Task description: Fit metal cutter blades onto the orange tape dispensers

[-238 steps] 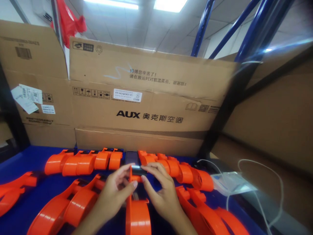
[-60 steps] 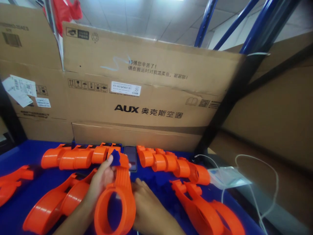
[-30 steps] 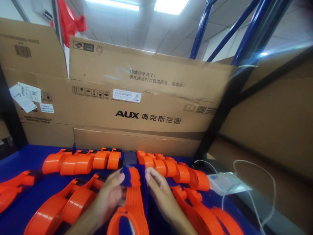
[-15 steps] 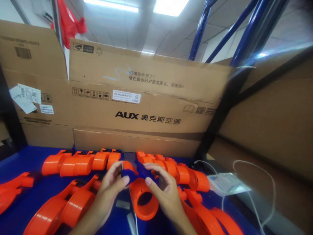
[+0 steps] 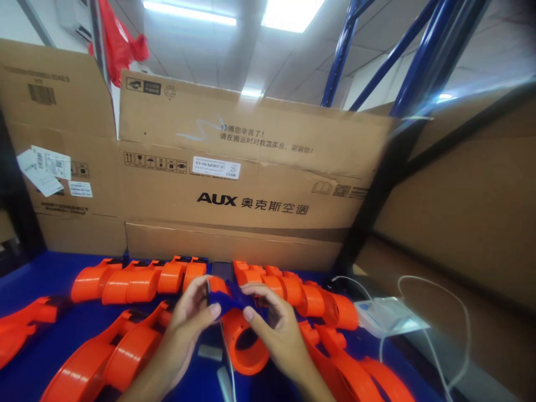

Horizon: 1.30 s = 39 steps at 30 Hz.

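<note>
My left hand [image 5: 195, 312] pinches a small dark blue piece [image 5: 226, 300] between thumb and fingers, at the middle of the bench. An orange patch [image 5: 218, 285] shows just behind that piece, against the left fingers; whether it belongs to the same part I cannot tell. From the other side, my right hand [image 5: 274, 321] has its thumb and fingers closed on the blue piece too. Its exact shape is partly hidden by my fingers. Directly below, an orange ring-shaped part [image 5: 253, 365] faces me with its round opening, its upper edge covered by the blue piece and my right thumb.
Orange ring parts [image 5: 142, 285] stand in rows left and right on the blue bench top [image 5: 25, 273]. A phone-like dark object [image 5: 223, 270] lies behind my hands. A white cable [image 5: 469, 324] and a clear plastic packet [image 5: 391, 315] lie right. Cardboard [image 5: 167, 190] walls the back.
My right hand has shifted slightly left toward my left hand. The blue parts, which showed a gap between them, now meet. The orange rings stay in place.
</note>
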Motion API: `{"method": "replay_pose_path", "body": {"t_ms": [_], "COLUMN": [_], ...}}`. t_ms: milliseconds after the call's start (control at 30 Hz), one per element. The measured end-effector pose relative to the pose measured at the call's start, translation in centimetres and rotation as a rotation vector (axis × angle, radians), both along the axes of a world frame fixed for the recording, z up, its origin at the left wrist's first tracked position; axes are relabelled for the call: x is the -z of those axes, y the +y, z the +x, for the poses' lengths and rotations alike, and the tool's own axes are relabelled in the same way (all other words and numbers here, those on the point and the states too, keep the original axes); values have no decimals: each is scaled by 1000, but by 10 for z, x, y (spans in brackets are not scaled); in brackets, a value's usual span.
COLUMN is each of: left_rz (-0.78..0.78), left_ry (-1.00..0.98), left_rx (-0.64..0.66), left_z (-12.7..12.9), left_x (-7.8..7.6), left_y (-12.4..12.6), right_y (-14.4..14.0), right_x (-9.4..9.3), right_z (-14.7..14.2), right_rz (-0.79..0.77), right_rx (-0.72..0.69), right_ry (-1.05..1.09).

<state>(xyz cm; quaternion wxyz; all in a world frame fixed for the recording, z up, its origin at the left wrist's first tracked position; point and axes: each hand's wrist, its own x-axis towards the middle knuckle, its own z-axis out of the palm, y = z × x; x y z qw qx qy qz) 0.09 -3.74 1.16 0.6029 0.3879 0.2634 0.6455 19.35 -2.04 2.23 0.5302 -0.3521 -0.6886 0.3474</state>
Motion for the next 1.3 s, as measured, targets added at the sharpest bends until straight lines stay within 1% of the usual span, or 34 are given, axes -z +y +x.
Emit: {"method": "replay_pose_path", "body": {"t_ms": [133, 167, 233, 333, 433, 500, 567, 667, 733, 867, 967, 1067, 1133, 1200, 1267, 1300], "left_rz": [12, 10, 17, 70, 155, 204, 223, 236, 251, 264, 266, 272, 295, 337, 375, 386], "left_ry": [-41, -45, -33, 48, 205, 306, 381, 466, 500, 538, 552, 556, 523, 475, 494, 535], "left_rx": [-6, -9, -12, -16, -60, -101, -162, -252, -284, -339, -338, -307, -241, -125, -21, 5], "left_z": [-2, -2, -4, -5, -5, -5, -5, -5, -5, -10, -14, -15, -13, -11, -10, -9], "left_x": [1, 1, 1, -3, -4, -1, 6, 15, 17, 16, 15, 15, 13, 10, 11, 12], "left_y": [-4, -6, -10, -13, -11, -7, -2, 3, 4, 6, 7, 6, 3, 0, -1, 0], "right_y": [-6, -8, -11, -13, -10, -6, -4, -2, -2, -2, -3, -5, -6, -6, -5, -5], "right_x": [1, 0, 0, 0, 3, 7, 10, 12, 13, 12, 11, 9, 9, 12, 19, 24], "right_z": [-2, -2, -4, -4, -2, 1, 3, 3, 3, 3, 2, 2, 2, 2, 2, 2], "right_rz": [-29, -25, 21, 186, 399, 542, 649, 719, 732, 743, 745, 743, 723, 678, 594, 539], "right_rx": [-91, -107, -94, 22, 135, 197, 244, 265, 270, 260, 252, 255, 260, 278, 295, 295], "right_ry": [32, 16, -59, -231, -386, -459, -518, -570, -585, -604, -609, -598, -547, -435, -285, -210]}}
